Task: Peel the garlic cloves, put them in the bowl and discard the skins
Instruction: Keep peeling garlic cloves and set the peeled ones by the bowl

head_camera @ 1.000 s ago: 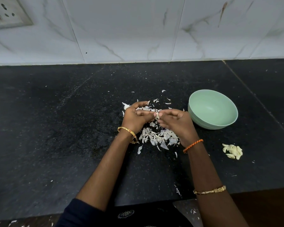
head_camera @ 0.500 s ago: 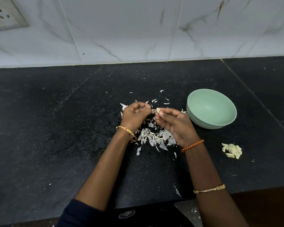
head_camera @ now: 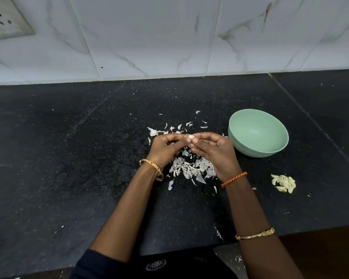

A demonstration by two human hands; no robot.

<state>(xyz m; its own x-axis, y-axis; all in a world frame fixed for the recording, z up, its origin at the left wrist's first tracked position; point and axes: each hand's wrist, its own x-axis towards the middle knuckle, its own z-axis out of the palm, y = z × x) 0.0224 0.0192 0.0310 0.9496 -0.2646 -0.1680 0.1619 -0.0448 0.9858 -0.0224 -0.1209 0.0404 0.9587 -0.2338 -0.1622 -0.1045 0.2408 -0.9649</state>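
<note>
Spreading dark and speckled across the whole view: the counter (head_camera: 73, 162), backed by a white marbled wall (head_camera: 149, 37) with a socket plate (head_camera: 4, 21) at the upper left. Sitting right of centre, well clear of the wall: the pale green bowl (head_camera: 240, 125), seemingly holding nothing yet. Lying under and beyond both wrists: the heap of papery skins (head_camera: 191, 168), with stray flakes scattering toward the wall. Waiting near the counter's front edge, right of the right forearm and apart from the bowl: a small pile of peeled cloves (head_camera: 284, 183). Meeting above the skins, just left of the bowl: the left hand (head_camera: 165, 147) and the right hand (head_camera: 215, 151), fingers of both pressing together on one garlic clove (head_camera: 191, 136) — thumbs and forefingers pinching it between them, remaining fingers curling in. Judging the step in hand: stripping skin off this clove, mid-peel, with how much skin is clinging too small to tell. Calling next, probably, for pulling the last skin free and letting it drop onto the heap, then carrying the bare clove rightward — into the bowl or onto the pile; moving the peeled cloves into the bowl and clearing the skins apparently remaining undone. Showing no brands, labels or readable writing anywhere.
</note>
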